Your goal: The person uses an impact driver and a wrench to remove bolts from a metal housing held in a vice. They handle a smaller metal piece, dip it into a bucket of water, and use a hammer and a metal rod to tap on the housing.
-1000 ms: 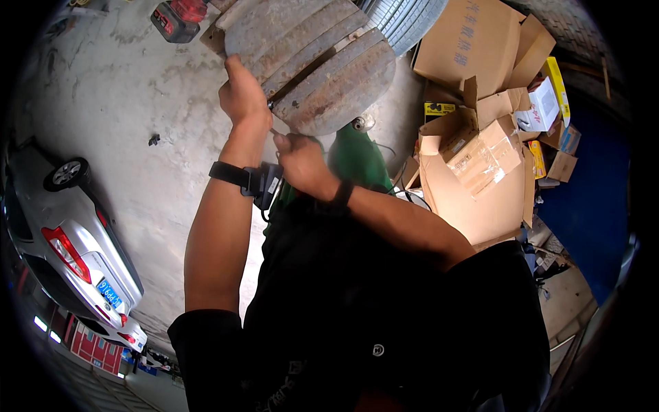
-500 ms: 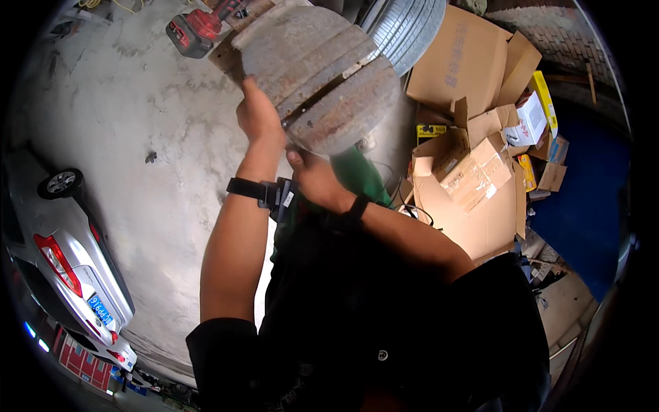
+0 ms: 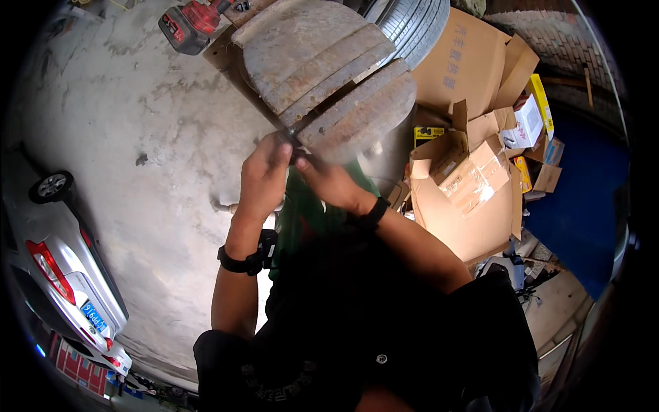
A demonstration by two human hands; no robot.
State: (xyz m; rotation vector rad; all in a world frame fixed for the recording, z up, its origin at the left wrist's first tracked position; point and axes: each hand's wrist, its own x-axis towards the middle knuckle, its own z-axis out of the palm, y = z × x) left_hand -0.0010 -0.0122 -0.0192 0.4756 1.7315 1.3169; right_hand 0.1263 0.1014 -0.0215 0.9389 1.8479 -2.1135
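A worn, rounded grey metal plate (image 3: 309, 44) with raised ridges and a long slot is at the top centre. My left hand (image 3: 266, 170) is closed at the slot's near end, its thumb pointing up. Close beside it my right hand (image 3: 331, 184) is closed too, fingers curled toward the same spot. Between the fingertips is a small dark piece (image 3: 294, 141), mostly hidden, its kind unclear. Whether it is fixed to the plate I cannot tell. Something green (image 3: 302, 206) hangs or stands below the hands.
A red cordless power tool (image 3: 187, 29) with a black battery lies left of the plate. Stacked tyres (image 3: 419, 24) stand behind it. Cardboard boxes (image 3: 473, 55) pile up on the right beside a blue surface (image 3: 570, 220). A silver car (image 3: 82, 275) is at the left.
My left hand has come from the plate's left edge down to the slot's near end, beside my right hand. The plate appears slightly lower and further right in view.
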